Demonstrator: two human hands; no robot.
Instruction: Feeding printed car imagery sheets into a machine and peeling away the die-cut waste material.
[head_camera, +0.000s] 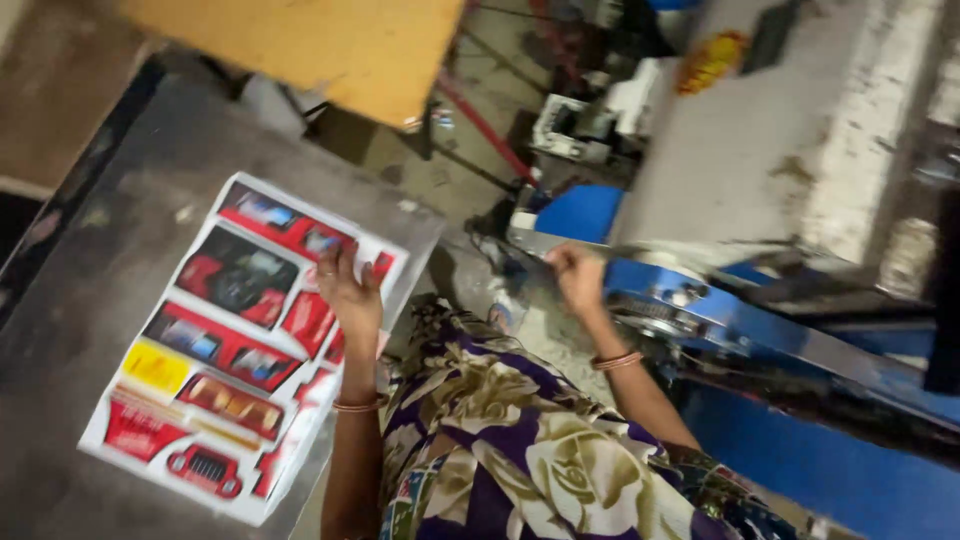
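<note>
A grey metal worktable (120, 230) fills the left of the view, its surface dull and scuffed, with a dark edge running along its far left side. Above it, at the top, juts the corner of an orange-yellow board (330, 45). To the right stands a large machine — a blue painted frame (800, 350) below, a worn grey-white housing (780, 130) above, with a yellow and red sticker (712, 60) near its top. Between table and machine lies a bare, dusty concrete floor (440, 170) crossed by a red rod (485, 125). At the bottom — purple floral clothing (520, 440) with cream blooms.
</note>
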